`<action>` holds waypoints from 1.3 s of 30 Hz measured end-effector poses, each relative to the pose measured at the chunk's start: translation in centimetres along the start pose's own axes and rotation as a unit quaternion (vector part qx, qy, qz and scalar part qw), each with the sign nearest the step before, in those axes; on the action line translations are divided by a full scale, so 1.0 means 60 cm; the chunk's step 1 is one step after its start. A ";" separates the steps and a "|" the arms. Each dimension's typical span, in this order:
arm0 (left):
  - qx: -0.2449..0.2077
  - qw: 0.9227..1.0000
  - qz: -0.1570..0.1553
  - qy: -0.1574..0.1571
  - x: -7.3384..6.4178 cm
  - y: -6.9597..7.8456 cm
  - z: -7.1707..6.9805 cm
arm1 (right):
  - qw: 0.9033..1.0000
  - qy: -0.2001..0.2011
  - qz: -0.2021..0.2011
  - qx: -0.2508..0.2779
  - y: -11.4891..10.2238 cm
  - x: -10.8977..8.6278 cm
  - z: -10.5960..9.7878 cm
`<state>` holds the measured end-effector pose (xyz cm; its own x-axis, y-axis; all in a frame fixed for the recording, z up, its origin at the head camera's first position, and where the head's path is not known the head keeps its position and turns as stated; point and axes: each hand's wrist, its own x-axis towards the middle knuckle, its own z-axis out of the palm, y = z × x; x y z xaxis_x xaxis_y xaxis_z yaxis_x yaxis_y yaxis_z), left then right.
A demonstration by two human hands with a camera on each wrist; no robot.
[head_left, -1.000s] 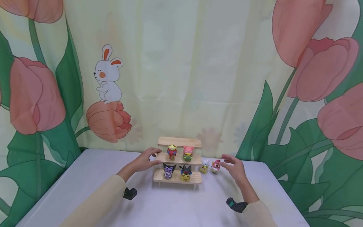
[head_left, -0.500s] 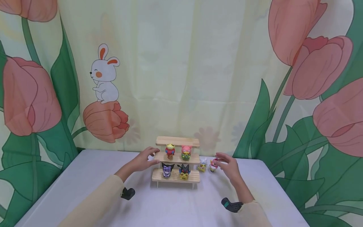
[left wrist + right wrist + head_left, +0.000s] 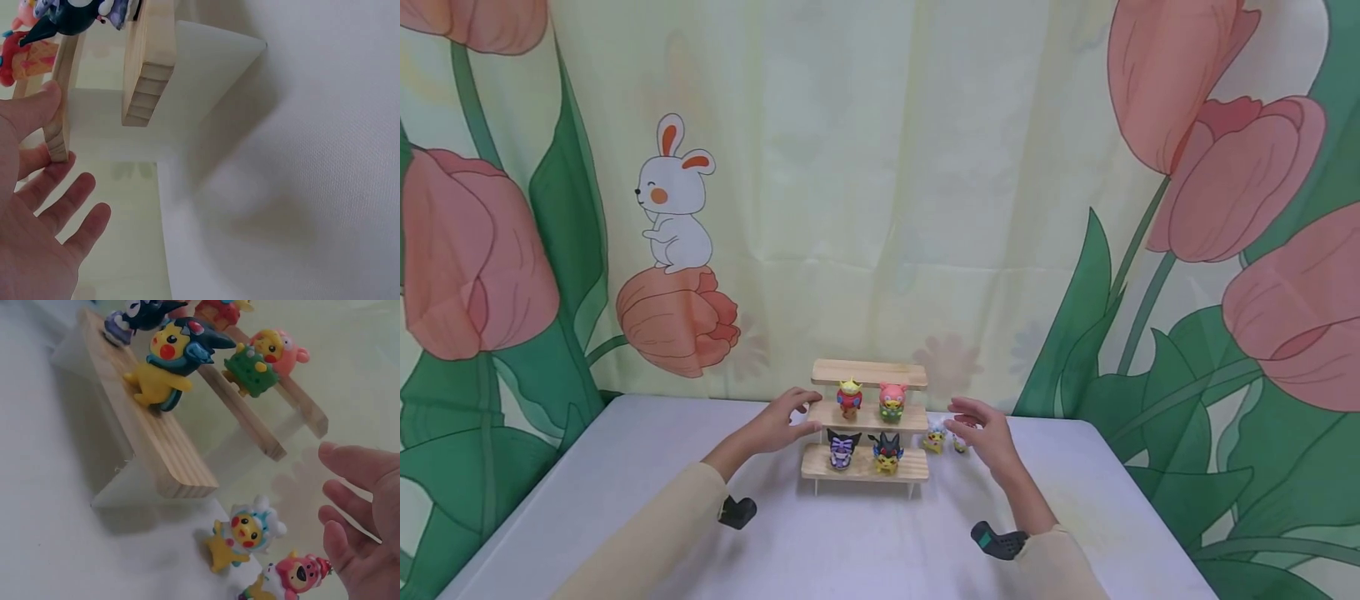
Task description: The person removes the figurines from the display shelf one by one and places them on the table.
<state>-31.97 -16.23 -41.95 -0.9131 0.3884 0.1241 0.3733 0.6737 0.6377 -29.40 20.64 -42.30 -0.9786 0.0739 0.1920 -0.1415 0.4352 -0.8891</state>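
Observation:
A three-tier wooden display stand (image 3: 865, 374) stands at the table's back. My left hand (image 3: 777, 425) grips the left end of its middle shelf (image 3: 59, 128), thumb on one face and forefinger on the other, other fingers spread. Two figurines, one red-clothed (image 3: 850, 402) and one pink-hooded (image 3: 892, 402), stand on that shelf. The bottom shelf bears a purple figurine with black ears (image 3: 842, 450) and a black-hooded yellow one (image 3: 887, 454). My right hand (image 3: 988, 437), fingers loosely bent, holds nothing. It hovers beside a white-hooded yellow figurine (image 3: 245, 536) and a pink bear figurine (image 3: 299, 572) on the table.
A white cloth covers the table (image 3: 820, 550). Behind it hangs a curtain (image 3: 850, 167) printed with tulips and a rabbit. Black wrist devices sit at both sleeves, the left device (image 3: 737, 512) and the right device (image 3: 997, 542).
My right hand has moved left toward the stand and now partly covers the pink bear figurine in the head view. The left hand keeps its hold on the shelf. The head view has shifted slightly.

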 end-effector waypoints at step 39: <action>0.009 1.000 0.010 -0.007 -0.004 0.003 -0.003 | 0.999 -0.040 -0.022 0.025 -0.053 -0.005 0.053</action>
<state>-31.72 -16.31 -41.72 -0.9034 0.4098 0.1263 0.3942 0.6777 0.6207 -29.13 16.39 -40.87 -0.9796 -0.0163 0.2001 -0.1905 0.3906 -0.9007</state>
